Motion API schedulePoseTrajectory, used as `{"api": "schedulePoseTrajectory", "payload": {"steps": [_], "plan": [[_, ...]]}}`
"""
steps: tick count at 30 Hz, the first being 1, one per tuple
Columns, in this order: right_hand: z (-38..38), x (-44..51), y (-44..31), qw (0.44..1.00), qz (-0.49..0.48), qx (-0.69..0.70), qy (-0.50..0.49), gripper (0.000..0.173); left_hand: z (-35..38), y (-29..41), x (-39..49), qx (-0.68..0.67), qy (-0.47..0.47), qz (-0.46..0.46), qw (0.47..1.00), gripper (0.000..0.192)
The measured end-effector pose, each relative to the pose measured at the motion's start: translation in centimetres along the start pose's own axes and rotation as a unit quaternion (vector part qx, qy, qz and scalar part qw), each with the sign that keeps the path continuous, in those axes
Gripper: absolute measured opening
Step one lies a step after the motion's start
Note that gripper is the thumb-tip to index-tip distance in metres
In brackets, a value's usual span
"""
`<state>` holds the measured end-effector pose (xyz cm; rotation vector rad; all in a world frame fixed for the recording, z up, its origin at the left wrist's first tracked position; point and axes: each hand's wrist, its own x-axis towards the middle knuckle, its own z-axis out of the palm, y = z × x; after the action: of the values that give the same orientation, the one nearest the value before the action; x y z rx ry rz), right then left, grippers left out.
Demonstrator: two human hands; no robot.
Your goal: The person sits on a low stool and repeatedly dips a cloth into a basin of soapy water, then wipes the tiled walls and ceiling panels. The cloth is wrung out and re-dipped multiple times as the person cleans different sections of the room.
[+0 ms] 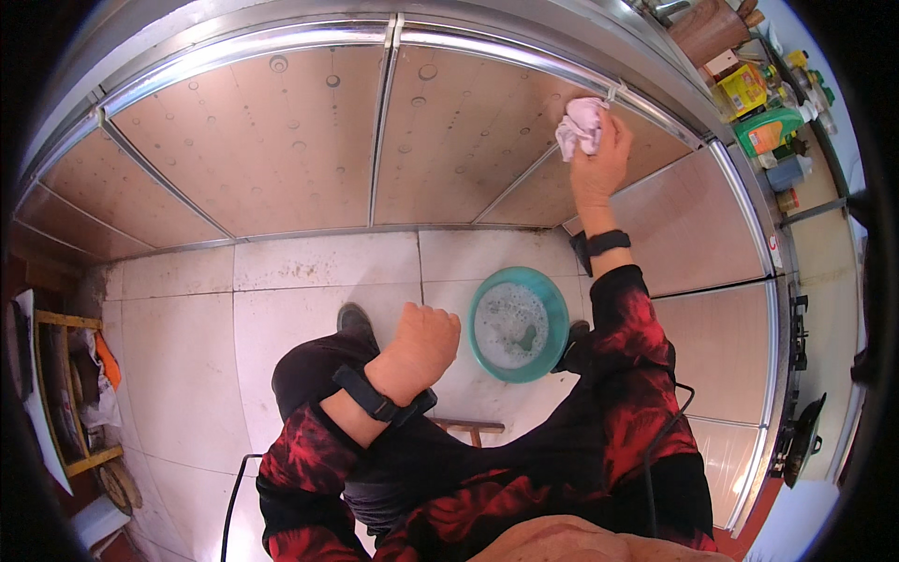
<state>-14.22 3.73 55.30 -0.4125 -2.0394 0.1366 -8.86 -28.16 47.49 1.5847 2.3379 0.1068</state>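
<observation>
My right hand (602,165) is shut on a crumpled pale pink cloth (583,125). It presses the cloth against the brownish cabinet door (484,126), near the top right corner beside the metal trim. Circles and dots decorate the door. Over my left thigh, my left hand (420,344) is curled into a fist, and nothing shows in it. A teal plastic basin (518,376) of foamy water stands on the tiled floor between my feet, right of my left hand and below the cloth.
A wooden stool (467,426) shows partly beneath me. Cabinets (713,337) turn the corner on my right. Above them the counter holds a green bottle (772,131), a yellow packet (743,90), a gas stove (799,330) and a black pan (804,439). A wooden rack (70,393) stands far left.
</observation>
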Motion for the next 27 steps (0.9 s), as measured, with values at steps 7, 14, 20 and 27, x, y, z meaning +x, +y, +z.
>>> {"api": "schedulePoseTrajectory", "payload": {"steps": [7,14,20,27], "plan": [[6.3,-0.4,-10.6,0.981,-0.187,0.031,0.04,0.049,0.0,-0.1,0.3,0.0,0.02,0.013,1.0,0.039],[7.5,0.1,-17.1,0.965,-0.247,0.088,-0.006,0.046,0.1,-0.3,0.5,-0.001,0.013,-0.001,1.0,0.039],[5.2,1.8,-12.9,0.979,-0.162,0.115,0.053,0.05,0.1,-0.3,0.1,-0.003,0.012,-0.001,1.0,0.04],[10.0,-2.9,-16.3,0.936,-0.342,0.056,-0.069,0.039,-0.4,-0.4,0.4,-0.005,0.032,0.011,0.999,0.037]]}}
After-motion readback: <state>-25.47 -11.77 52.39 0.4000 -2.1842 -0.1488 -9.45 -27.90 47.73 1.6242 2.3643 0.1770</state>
